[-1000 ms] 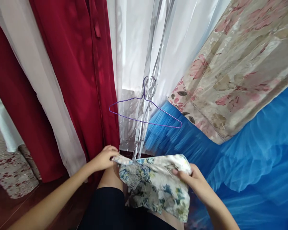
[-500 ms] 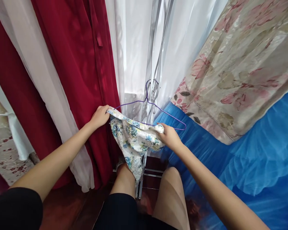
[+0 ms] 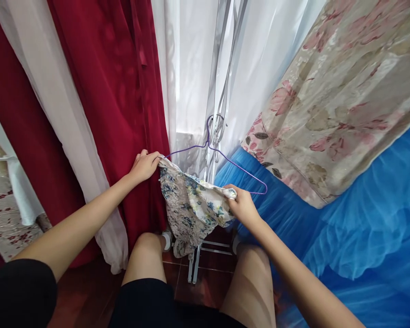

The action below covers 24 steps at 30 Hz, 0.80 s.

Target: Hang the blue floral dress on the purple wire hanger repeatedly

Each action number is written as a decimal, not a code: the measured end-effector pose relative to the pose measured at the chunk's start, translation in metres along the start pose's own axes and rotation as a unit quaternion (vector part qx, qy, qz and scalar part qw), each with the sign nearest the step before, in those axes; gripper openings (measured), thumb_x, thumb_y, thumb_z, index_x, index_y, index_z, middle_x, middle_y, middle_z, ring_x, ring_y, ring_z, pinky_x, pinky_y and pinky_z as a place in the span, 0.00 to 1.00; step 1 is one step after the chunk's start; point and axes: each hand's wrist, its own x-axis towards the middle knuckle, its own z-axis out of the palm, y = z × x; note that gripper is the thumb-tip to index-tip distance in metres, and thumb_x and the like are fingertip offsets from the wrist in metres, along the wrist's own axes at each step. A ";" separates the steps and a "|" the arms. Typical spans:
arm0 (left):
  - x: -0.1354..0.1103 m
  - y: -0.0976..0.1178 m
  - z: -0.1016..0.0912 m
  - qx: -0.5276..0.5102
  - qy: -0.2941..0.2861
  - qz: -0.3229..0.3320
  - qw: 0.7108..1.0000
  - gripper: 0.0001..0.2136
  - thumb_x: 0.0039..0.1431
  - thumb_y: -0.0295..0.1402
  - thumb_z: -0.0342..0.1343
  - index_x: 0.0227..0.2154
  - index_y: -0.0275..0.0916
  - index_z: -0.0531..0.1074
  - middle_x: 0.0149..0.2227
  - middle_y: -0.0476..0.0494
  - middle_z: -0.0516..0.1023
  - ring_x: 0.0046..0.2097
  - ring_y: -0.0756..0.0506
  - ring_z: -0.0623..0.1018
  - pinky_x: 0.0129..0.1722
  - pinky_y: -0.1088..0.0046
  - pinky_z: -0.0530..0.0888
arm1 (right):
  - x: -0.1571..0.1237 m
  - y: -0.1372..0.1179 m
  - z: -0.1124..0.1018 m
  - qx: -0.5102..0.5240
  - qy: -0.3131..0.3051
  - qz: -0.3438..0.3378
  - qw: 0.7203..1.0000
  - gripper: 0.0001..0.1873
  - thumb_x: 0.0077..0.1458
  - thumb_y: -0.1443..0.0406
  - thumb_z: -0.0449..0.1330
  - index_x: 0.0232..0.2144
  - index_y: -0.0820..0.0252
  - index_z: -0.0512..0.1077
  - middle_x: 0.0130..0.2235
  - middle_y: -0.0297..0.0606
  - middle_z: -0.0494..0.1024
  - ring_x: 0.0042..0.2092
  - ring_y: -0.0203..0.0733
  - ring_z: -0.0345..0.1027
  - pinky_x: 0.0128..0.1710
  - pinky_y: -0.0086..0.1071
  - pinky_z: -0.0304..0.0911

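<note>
A white garment with a blue and yellow floral print [image 3: 198, 205] is stretched between my two hands, its lower part hanging loose. My left hand [image 3: 145, 166] pinches one end of its top edge. At the other end, my right hand [image 3: 243, 202] grips a bunched part of the same edge. A thin purple hanger [image 3: 239, 166] runs along the top of the cloth, its left end by my left hand. The hanger's right corner sticks out bare past my right hand. Its hook is up by some silver ribbons [image 3: 219, 130].
Dark red cloth [image 3: 112, 105] and pale sheer cloth [image 3: 64, 114] hang at the left. White fabric [image 3: 191, 68] hangs ahead. A beige floral panel [image 3: 331, 114] and blue tulle [image 3: 365, 228] fill the right. A metal stand foot [image 3: 194, 269] rests on the tiled floor between my legs.
The floral garment has turned and spreads wider below its edge. My right hand has dropped slightly, and the hanger tilts down more on the right. My left knee has moved left.
</note>
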 end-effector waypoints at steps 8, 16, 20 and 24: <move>0.011 0.065 -0.026 -0.099 0.048 0.056 0.992 0.17 0.69 0.36 0.42 0.47 0.42 0.76 0.44 0.41 0.80 0.48 0.36 0.70 0.54 0.56 0.62 | -0.005 -0.007 0.005 0.038 -0.014 -0.003 0.999 0.17 0.51 0.73 0.51 0.37 0.58 0.78 0.36 0.39 0.83 0.38 0.47 0.76 0.40 0.32 0.64; 0.003 0.080 -0.018 -0.245 -0.006 0.030 0.969 0.14 0.67 0.40 0.45 0.34 0.39 0.72 0.30 0.49 0.72 0.34 0.45 0.71 0.37 0.71 0.65 | -0.028 0.006 -0.032 -0.042 0.155 0.025 0.987 0.47 0.52 0.70 0.53 0.73 0.62 0.44 0.31 0.35 0.79 0.25 0.44 0.68 0.32 0.34 0.63; -0.005 0.082 -0.020 -0.281 -0.021 0.034 0.959 0.15 0.67 0.42 0.46 0.32 0.38 0.70 0.30 0.49 0.71 0.35 0.45 0.71 0.36 0.72 0.66 | 0.001 0.028 -0.070 -0.105 0.171 0.025 0.979 0.47 0.53 0.65 0.59 0.73 0.65 0.48 0.43 0.50 0.82 0.33 0.49 0.74 0.36 0.37 0.66; -0.008 0.079 -0.024 -0.285 -0.004 0.018 0.958 0.17 0.67 0.44 0.46 0.34 0.38 0.73 0.33 0.48 0.75 0.38 0.44 0.73 0.39 0.72 0.67 | 0.033 0.037 -0.096 -0.139 0.098 -0.022 0.985 0.21 0.56 0.63 0.58 0.50 0.64 0.77 0.42 0.50 0.83 0.41 0.55 0.77 0.41 0.39 0.66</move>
